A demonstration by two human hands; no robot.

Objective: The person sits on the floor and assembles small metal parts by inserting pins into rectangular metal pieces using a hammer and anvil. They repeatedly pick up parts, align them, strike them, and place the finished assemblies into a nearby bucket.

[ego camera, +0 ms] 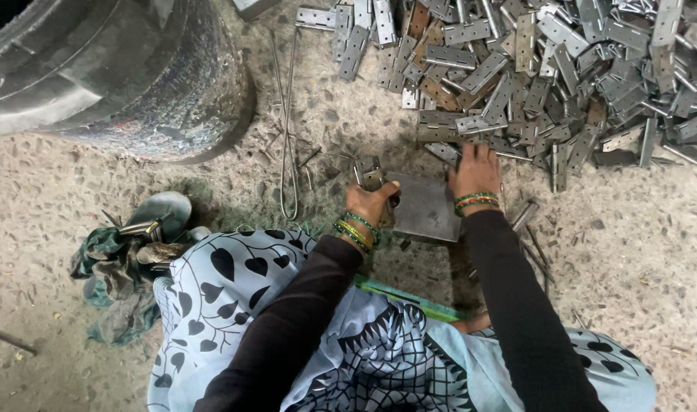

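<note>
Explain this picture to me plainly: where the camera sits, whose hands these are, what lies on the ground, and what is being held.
There is one picture, taken by a camera worn on a person's head, looking down at their own two bare hands. The person sits on a speckled concrete floor. The left hand holds a small metal hinge at the edge of a flat square metal block. The right hand reaches into a big pile of metal hinges, fingers on the nearest pieces. Long wire rods lie to the left, beside a large dark drum. A crumpled cloth lies by the person's knee.
</note>
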